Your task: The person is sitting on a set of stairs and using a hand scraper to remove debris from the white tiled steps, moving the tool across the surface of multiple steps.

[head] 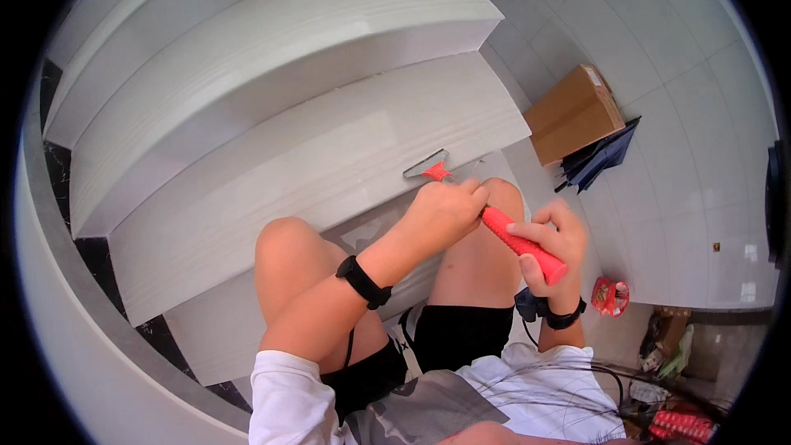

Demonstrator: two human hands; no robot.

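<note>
A long-handled scraper with a wide metal blade (426, 164) and a red grip (522, 244) slants across in front of my knees. My left hand (448, 207) is wrapped around its shaft, just below the red blade holder (438, 171). Around the back end of the red grip, my right hand (556, 241) has its thumb and fingers closed. The blade lies over a pale stone stair tread (309, 179), near its front edge, and appears to touch it. Part of the shaft is hidden by my left hand.
Further pale steps (296, 43) rise beyond. Against the tiled wall at right stand a cardboard box (571, 114) and a folded dark blue umbrella (599, 154). A red bag (610, 296) sits lower right, with mixed items (670, 346) behind it. A curved wall (74, 309) borders the left.
</note>
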